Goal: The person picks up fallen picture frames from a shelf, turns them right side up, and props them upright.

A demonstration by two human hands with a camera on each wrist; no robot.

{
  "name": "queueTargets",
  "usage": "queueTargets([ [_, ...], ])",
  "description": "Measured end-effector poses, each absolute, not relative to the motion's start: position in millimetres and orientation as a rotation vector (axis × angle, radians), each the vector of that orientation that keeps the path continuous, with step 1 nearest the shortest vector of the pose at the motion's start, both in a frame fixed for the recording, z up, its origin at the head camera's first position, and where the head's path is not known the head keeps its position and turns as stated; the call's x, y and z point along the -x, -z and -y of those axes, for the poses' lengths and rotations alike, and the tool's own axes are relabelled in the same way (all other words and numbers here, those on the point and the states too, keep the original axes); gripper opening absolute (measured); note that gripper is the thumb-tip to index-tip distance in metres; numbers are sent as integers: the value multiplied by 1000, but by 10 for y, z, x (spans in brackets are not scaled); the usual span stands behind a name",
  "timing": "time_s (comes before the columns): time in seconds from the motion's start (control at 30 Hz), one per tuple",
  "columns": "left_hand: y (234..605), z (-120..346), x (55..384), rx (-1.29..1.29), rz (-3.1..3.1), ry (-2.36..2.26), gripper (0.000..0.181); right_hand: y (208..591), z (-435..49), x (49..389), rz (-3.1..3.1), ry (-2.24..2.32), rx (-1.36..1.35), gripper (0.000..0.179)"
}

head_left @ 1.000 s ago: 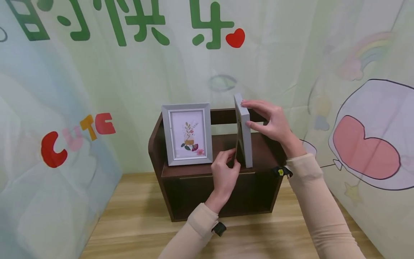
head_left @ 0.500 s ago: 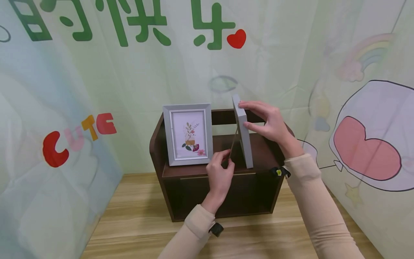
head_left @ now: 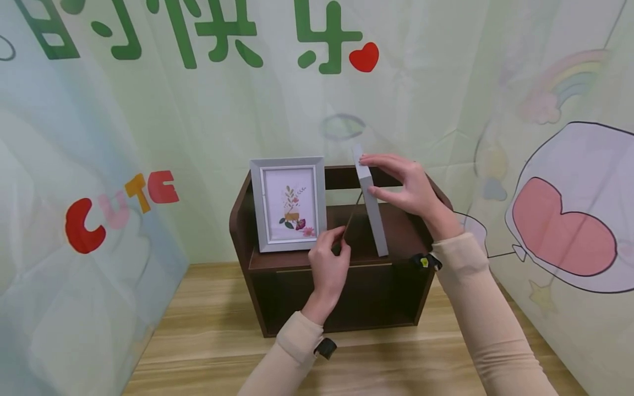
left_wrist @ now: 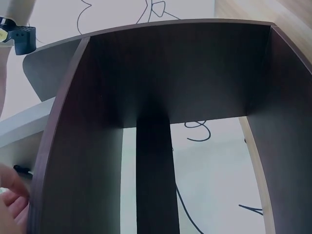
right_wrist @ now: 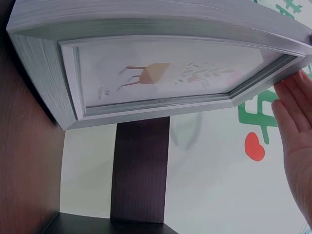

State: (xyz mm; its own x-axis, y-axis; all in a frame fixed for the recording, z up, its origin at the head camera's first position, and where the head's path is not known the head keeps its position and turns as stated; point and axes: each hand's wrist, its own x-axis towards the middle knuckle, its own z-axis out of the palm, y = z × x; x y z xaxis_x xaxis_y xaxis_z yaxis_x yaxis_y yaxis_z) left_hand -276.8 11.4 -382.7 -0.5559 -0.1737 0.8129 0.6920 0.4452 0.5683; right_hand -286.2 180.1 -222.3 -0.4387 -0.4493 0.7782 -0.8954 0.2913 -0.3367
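Observation:
A grey picture frame [head_left: 375,220] stands nearly edge-on on the upper board of a dark brown shelf [head_left: 403,234], leaning slightly left at its top. My right hand [head_left: 410,188] holds its upper side edge, thumb apart from the fingers. The right wrist view shows the frame's front, with a plant print [right_wrist: 151,73] behind the pane. From its back, a thin support leg [head_left: 352,215] slants out, and my left hand [head_left: 329,264] pinches that leg between thumb and fingers. Only part of the left hand [left_wrist: 12,204] enters the left wrist view, at the lower left.
A second grey picture frame [head_left: 256,209] with a floral print stands upright on the shelf's left side, close to my left hand. The shelf rests on a wood-grain table [head_left: 198,330]. A printed cloth backdrop [head_left: 218,137] hangs behind and at both sides.
My left hand has moved left, swinging the support leg outward from the frame's back. My right hand has shifted slightly left, tilting the frame's top left.

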Motion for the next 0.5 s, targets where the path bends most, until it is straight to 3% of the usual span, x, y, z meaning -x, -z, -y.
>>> queueTargets([
  [0.5,3840,-77,2766,422,1805,1200,19,2199,-1746,2856,2043,-946,-1190,44],
])
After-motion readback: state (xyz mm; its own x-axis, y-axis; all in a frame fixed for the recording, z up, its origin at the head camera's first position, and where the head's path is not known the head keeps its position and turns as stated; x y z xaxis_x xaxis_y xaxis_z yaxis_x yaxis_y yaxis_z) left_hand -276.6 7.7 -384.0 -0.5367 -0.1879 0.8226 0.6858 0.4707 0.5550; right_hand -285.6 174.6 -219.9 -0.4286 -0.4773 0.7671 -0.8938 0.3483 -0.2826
